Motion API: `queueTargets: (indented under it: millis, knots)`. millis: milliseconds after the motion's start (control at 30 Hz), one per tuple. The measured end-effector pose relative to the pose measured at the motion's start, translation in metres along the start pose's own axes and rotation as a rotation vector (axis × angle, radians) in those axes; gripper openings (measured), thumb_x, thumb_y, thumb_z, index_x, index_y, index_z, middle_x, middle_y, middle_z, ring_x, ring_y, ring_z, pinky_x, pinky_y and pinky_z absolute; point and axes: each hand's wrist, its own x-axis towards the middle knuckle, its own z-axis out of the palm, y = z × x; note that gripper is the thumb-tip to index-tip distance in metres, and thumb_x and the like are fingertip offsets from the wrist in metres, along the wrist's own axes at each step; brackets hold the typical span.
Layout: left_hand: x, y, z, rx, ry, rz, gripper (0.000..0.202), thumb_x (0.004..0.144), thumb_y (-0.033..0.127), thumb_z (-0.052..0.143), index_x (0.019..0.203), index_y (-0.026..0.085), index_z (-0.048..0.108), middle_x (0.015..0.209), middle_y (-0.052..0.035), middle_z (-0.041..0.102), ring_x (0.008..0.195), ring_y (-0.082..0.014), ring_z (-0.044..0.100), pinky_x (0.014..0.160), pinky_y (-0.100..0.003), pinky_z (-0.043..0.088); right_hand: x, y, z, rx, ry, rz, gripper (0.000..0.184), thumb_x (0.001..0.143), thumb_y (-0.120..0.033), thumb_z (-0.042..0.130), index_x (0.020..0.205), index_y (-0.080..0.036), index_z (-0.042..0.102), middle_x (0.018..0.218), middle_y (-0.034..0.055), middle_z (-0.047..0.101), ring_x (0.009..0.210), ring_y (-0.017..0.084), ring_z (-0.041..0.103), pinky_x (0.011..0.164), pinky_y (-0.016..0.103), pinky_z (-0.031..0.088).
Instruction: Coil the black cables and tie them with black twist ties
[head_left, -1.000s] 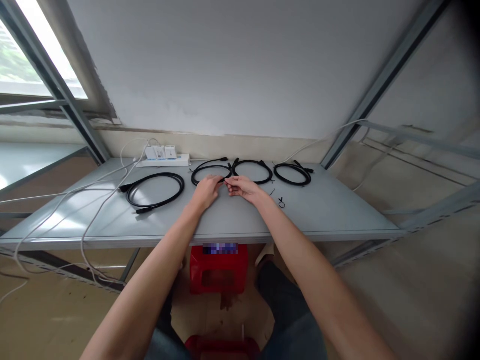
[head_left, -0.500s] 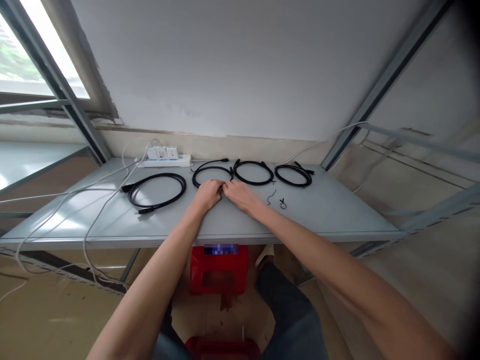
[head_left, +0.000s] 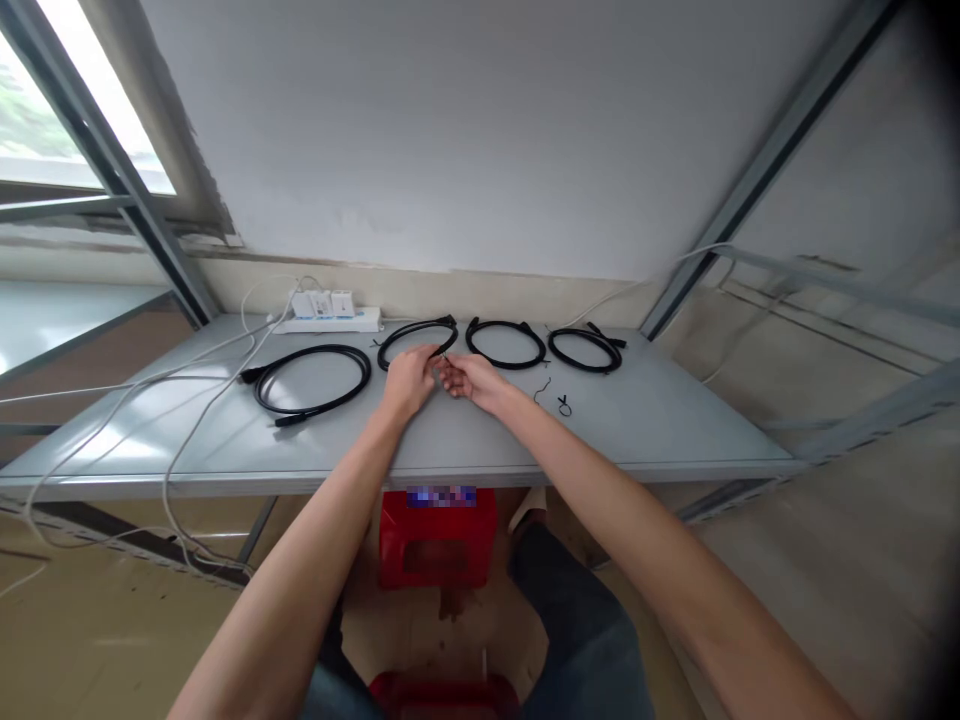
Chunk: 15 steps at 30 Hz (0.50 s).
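Note:
A coiled black cable [head_left: 416, 325] lies at the middle of the shelf, its near side partly hidden by my hands. My left hand [head_left: 412, 380] is closed on the coil's near right part. Just beside it, my right hand [head_left: 474, 382] pinches something small at the coil's edge, its thumb and forefinger together and the other fingers curled. What sits between those fingertips is too small to name. To the right rest a second black coil [head_left: 506, 365] and a third coil [head_left: 585, 367]. Another black cable [head_left: 312, 412] lies in a wide loop to the left.
Two thin black ties, one wavy [head_left: 541, 391] and one looped [head_left: 565, 406], lie right of my hands. A white power strip [head_left: 326, 320] with plugs stands at the back, and white cords [head_left: 199, 425] cross the shelf's left side. A red stool [head_left: 437, 540] stands below.
The middle coil has shifted slightly left, and its loose upper end now sits closer to the loop. My right hand has rolled so its curled fingers show.

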Motion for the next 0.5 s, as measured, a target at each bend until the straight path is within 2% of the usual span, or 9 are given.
queueTargets:
  millis: [100, 267, 367, 500]
  knots:
    - [0.001, -0.001, 0.001, -0.015, 0.014, 0.028, 0.037, 0.109, 0.021, 0.050, 0.126, 0.015, 0.082, 0.117, -0.0171, 0.084, 0.112, -0.0341, 0.079, 0.102, -0.044, 0.060, -0.001, 0.000, -0.005, 0.245, -0.011, 0.049, 0.043, 0.120, -0.016, 0.047, 0.083, -0.013, 0.069, 0.067, 0.0001, 0.064, 0.055, 0.008, 0.059, 0.054, 0.020, 0.047]
    - [0.001, -0.001, 0.003, 0.009, -0.016, 0.052, 0.037, 0.108, 0.020, 0.051, 0.128, 0.016, 0.082, 0.115, -0.0163, 0.084, 0.111, -0.0334, 0.079, 0.102, -0.043, 0.061, 0.000, 0.000, -0.015, 0.320, -0.096, 0.077, 0.037, 0.117, -0.010, 0.052, 0.085, -0.011, 0.072, 0.065, -0.0023, 0.060, 0.052, 0.005, 0.051, 0.053, 0.016, 0.047]
    - [0.001, -0.002, 0.003, 0.033, -0.020, 0.043, 0.037, 0.107, 0.018, 0.052, 0.128, 0.016, 0.083, 0.118, -0.0161, 0.085, 0.113, -0.0333, 0.080, 0.102, -0.043, 0.061, 0.002, 0.000, -0.015, 0.234, -0.098, 0.062, 0.035, 0.114, -0.007, 0.055, 0.084, -0.010, 0.073, 0.063, -0.0030, 0.058, 0.051, 0.005, 0.048, 0.052, 0.016, 0.047]
    - [0.001, -0.001, 0.002, 0.071, -0.064, 0.036, 0.038, 0.106, 0.017, 0.053, 0.130, 0.015, 0.083, 0.120, -0.0168, 0.085, 0.114, -0.0327, 0.079, 0.101, -0.041, 0.061, 0.006, -0.002, -0.017, -0.068, -0.031, -0.025, 0.028, 0.106, -0.005, 0.065, 0.081, -0.011, 0.074, 0.062, -0.0012, 0.062, 0.047, 0.006, 0.042, 0.050, 0.021, 0.049]
